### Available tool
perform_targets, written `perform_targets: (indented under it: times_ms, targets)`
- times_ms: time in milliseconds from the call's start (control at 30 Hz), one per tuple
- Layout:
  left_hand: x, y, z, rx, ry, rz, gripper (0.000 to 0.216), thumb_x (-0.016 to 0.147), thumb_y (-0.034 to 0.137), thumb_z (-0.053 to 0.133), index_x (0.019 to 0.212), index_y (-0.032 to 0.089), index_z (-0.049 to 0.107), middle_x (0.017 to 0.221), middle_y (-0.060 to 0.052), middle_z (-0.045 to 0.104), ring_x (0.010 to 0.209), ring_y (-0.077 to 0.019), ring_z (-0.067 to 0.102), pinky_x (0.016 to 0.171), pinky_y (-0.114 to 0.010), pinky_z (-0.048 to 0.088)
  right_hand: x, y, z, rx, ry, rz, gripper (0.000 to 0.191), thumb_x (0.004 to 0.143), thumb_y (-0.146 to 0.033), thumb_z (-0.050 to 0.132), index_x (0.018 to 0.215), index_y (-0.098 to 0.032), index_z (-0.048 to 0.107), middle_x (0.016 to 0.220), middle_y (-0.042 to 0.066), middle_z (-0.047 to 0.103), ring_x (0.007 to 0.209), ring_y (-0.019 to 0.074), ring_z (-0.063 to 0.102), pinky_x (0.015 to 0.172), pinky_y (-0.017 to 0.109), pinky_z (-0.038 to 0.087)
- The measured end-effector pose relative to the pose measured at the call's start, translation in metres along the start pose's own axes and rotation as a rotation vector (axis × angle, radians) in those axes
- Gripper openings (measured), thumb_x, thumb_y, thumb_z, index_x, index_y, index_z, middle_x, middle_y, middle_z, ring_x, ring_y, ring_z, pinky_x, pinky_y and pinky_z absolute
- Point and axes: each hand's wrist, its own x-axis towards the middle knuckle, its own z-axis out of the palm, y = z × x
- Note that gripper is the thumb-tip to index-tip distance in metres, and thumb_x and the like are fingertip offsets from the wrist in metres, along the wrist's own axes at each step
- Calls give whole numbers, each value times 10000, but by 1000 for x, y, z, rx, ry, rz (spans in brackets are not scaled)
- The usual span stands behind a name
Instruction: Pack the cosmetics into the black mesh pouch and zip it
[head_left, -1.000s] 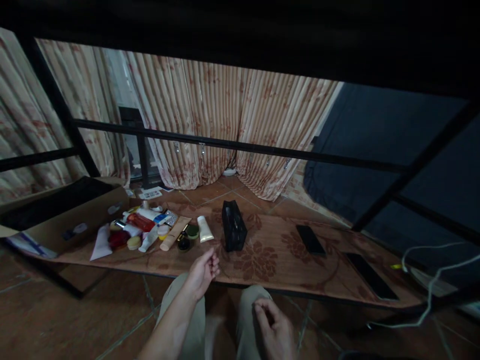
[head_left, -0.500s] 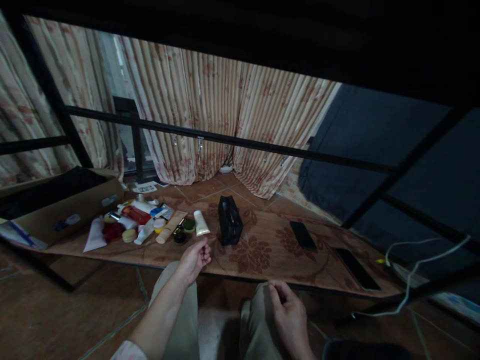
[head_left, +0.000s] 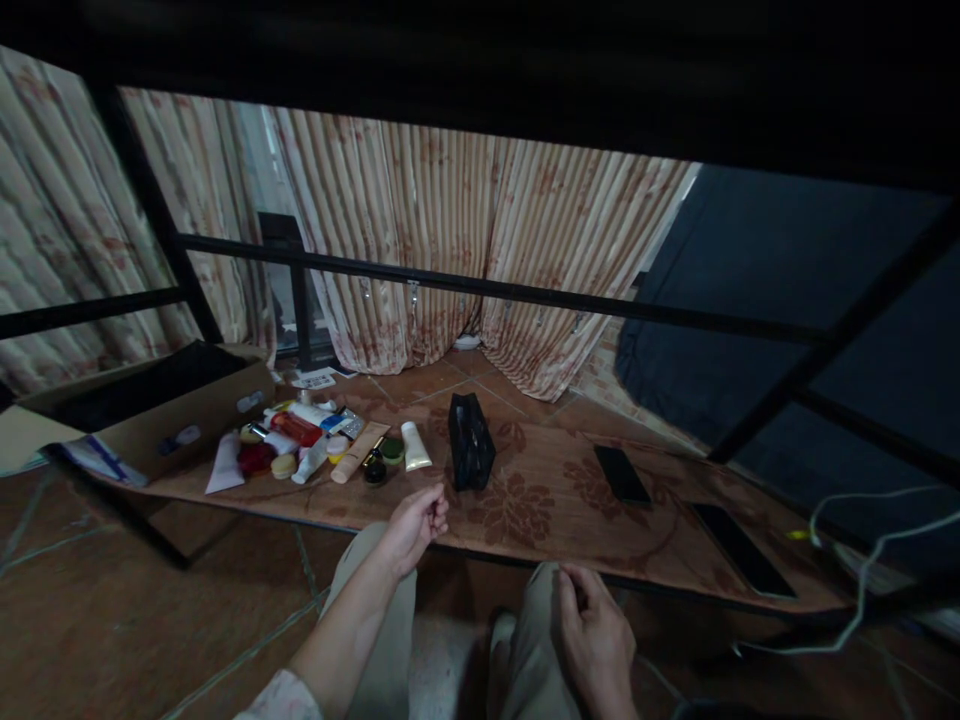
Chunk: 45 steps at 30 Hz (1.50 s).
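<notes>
My left hand (head_left: 417, 524) hovers at the near edge of a low floral board (head_left: 570, 510), its fingers curled loosely with nothing seen in them. It is nearest a black pouch (head_left: 469, 453) standing upright on the board. My right hand (head_left: 596, 640) rests on my right knee, fingers bent, holding nothing visible. A cluster of cosmetics (head_left: 307, 450) lies at the board's left end, with tubes, jars and a cream tube (head_left: 414, 446).
Two dark phones (head_left: 622, 473) (head_left: 742, 548) lie on the board's right part. An open cardboard box (head_left: 142, 415) sits at far left. Black bed-frame bars (head_left: 480, 288) cross ahead, curtains behind. A white cable (head_left: 862, 560) trails at right.
My left hand has stayed curled near the board's edge. My right hand has settled onto my knee. The view has shifted slightly.
</notes>
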Motion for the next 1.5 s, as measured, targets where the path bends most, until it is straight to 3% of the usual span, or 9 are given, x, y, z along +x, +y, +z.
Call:
perform_targets:
  times_ms: [167,533,833,1200,1500]
  targets:
    - [-2,-1,5,37,-38,-22,326,675,374,736,674,162,488,593,44,474,478,-50,400,506,-196,376,3,-6,9,-8,2,-29,364,895,-458,346,925,-266,655,979,18,698,826,199,657,685,289,469]
    - [7,1,-27,24,51,-42,347,646,372,755,673,166,477,577,53,481,472,-47,395,497,-191,353,5,-15,24,-31,-12,-117,356,887,-454,373,924,-259,669,973,29,711,826,188,674,684,265,498]
    - [12,-9,-13,21,22,-81,341,637,373,756,648,162,489,567,48,484,472,-51,400,506,-200,358,1,-28,27,-44,-33,-193,355,909,-433,361,932,-247,662,964,39,709,847,187,675,725,272,501]
    - [12,-13,-7,39,29,-85,339,629,375,754,650,161,491,563,49,483,459,-47,386,501,-205,351,0,-24,32,-46,-3,-201,358,912,-426,362,952,-245,668,991,38,712,859,187,680,733,269,504]
    - [12,-12,-7,24,29,-66,347,628,380,753,632,165,481,556,44,486,462,-53,398,492,-205,350,3,-25,30,-68,-31,-200,381,903,-439,351,936,-250,681,960,48,719,808,186,687,651,253,512]
